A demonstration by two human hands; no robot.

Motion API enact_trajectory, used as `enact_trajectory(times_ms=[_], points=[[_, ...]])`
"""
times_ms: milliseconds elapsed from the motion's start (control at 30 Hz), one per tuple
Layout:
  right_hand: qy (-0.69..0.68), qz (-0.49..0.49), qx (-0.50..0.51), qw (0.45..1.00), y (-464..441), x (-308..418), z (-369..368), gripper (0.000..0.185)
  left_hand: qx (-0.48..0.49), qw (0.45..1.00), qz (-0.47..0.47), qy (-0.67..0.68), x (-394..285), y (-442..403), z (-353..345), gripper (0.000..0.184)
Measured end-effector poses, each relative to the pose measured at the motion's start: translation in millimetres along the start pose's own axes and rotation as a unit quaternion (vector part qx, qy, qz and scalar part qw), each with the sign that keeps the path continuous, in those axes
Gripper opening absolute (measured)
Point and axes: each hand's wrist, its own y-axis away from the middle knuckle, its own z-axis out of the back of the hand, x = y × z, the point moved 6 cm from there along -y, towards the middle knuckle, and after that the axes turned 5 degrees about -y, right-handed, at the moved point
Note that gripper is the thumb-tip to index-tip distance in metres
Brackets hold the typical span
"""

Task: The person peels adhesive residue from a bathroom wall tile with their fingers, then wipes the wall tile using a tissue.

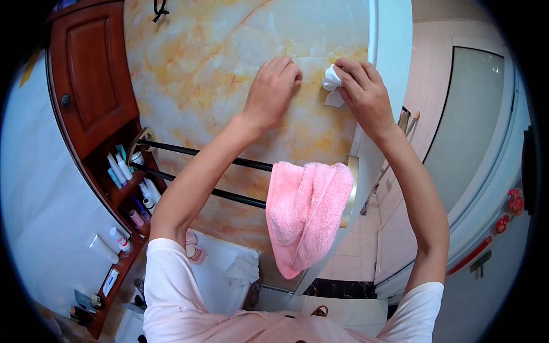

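Note:
My right hand (pixel 366 94) pinches a crumpled white tissue (pixel 331 79) in front of the marbled wall (pixel 229 63), close to the white door frame. A loose end of the tissue hangs below the fingers. To its left, my left hand (pixel 273 90) is raised against the same wall with its fingers curled together. A tiny pale bit shows at its fingertips, too small to name. Below both hands, a pink towel (pixel 309 211) hangs over the right end of a double black towel rail (pixel 237 162).
At left stands a reddish-brown wooden cabinet (pixel 91 74) with shelves of tubes and bottles (pixel 119 168) beside a mirror. A white basin-like surface (pixel 220 257) holds a pale cloth (pixel 243 268). Right of the door frame is a doorway with a frosted glass door (pixel 466 114).

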Motion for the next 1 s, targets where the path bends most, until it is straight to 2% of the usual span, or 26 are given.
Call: enact_trajectory(times_ms=[167, 267, 367, 467, 567, 667, 867, 1000], points=[[-0.007, -0.001, -0.003, 1.0, 0, -2, -1, 0.038, 0.017, 0.998, 0.035, 0.043, -1, 10, 9, 0.014], [-0.001, -0.001, -0.005, 1.0, 0, -2, 0, 0.038, -0.004, 0.997, 0.031, 0.067, -10, 19, 18, 0.012], [0.005, 0.002, -0.005, 1.0, 1, -1, -1, 0.039, -0.018, 0.995, 0.079, 0.061, -1, 18, 19, 0.012], [-0.002, 0.001, -0.003, 1.0, 0, -1, -1, 0.04, -0.058, 0.996, 0.025, 0.061, -2, 8, 16, 0.013], [-0.01, -0.004, 0.0, 1.0, 0, -1, 1, 0.039, -0.051, 0.998, 0.018, 0.037, -7, 2, 12, 0.013], [-0.014, -0.004, -0.002, 1.0, 0, 0, 2, 0.038, -0.028, 0.999, -0.004, 0.019, -7, 0, 8, 0.013], [-0.029, -0.008, -0.006, 1.0, 0, -1, 2, 0.04, 0.05, 0.991, -0.054, -0.109, -12, -7, 4, 0.01], [-0.069, -0.034, -0.004, 0.997, 0, -4, 5, 0.04, 0.058, 0.994, -0.061, -0.068, -4, -8, 3, 0.01]])
